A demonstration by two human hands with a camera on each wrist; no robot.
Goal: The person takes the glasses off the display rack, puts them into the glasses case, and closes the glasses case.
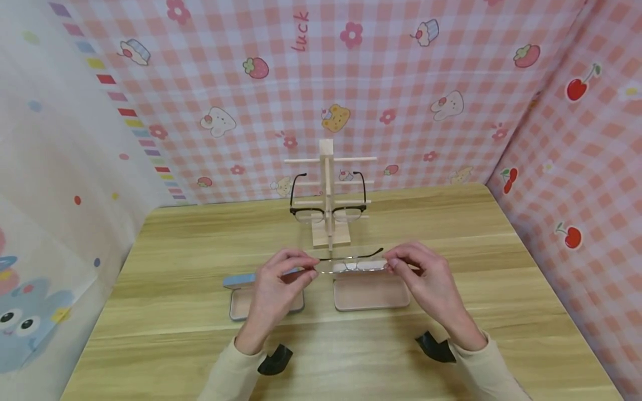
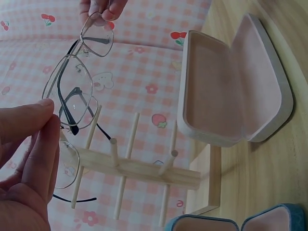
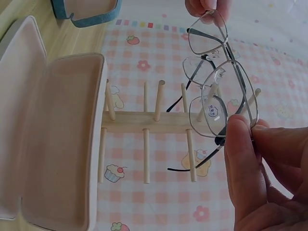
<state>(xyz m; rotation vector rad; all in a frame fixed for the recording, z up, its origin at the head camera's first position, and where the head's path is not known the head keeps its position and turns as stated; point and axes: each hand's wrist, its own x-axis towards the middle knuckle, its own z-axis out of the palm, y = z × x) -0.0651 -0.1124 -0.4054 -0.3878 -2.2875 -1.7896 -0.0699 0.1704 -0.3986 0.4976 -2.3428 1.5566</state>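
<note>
Thin metal-rimmed glasses (image 1: 353, 267) are held up level between both hands, above the pink-lined case (image 1: 371, 298). My left hand (image 1: 283, 281) pinches one end of the frame between thumb and fingers. At the other end, the right hand (image 1: 426, 275) pinches the frame the same way. In the left wrist view a dark-tipped arm of the glasses (image 2: 61, 91) lies folded across behind the lenses. The case beneath stands open, with its pale lining showing. Behind the hands, a second pair of glasses with dark brows (image 1: 307, 211) rests on a wooden stand (image 1: 327, 149).
A blue case (image 1: 239, 280) lies open at the left, partly hidden by the left hand. Several pegs stick out to both sides of the stand. Black curved pieces (image 1: 276, 360) sit at both wrists. Checked pink cloth (image 1: 381, 72) hangs behind the wooden table (image 1: 170, 256).
</note>
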